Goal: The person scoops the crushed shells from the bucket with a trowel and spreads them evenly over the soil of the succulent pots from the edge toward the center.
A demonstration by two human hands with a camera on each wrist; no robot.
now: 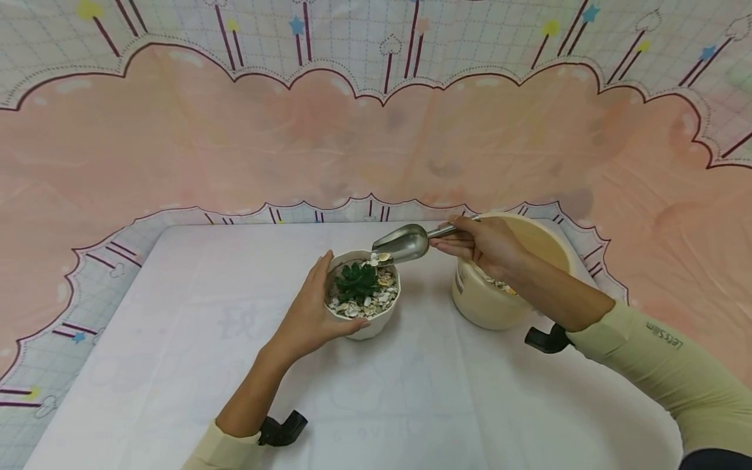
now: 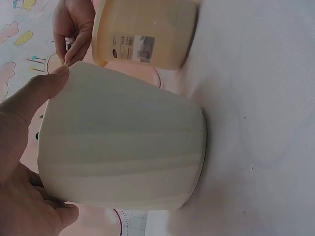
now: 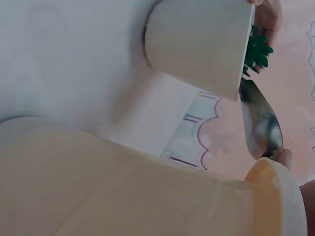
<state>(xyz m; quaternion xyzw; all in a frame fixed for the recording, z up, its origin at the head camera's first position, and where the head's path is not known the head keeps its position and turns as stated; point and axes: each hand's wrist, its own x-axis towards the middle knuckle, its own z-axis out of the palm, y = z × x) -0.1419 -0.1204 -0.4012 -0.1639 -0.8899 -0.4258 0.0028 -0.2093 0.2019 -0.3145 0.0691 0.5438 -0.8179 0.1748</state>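
Note:
A white faceted pot point(image 2: 123, 132) stands on the table, with a green succulent point(image 1: 356, 282) inside, ringed by pale pebbles point(image 1: 382, 297). My left hand point(image 1: 317, 313) grips the pot from the left, thumb at the near rim and fingers round the far side. In my right hand point(image 1: 484, 245) is the handle of a metal scoop point(image 1: 405, 243). The scoop's mouth tips over the pot's right rim, with a few pebbles at its lip. Below the right hand stands a cream bucket point(image 1: 484, 310), with some pebbles showing inside.
A white cloth point(image 1: 194, 313) covers the table. Behind it hangs a peach patterned sheet point(image 1: 352, 143). Black wrist mounts point(image 1: 283, 429) sit on both forearms. The bucket bears a small printed label point(image 2: 133, 48).

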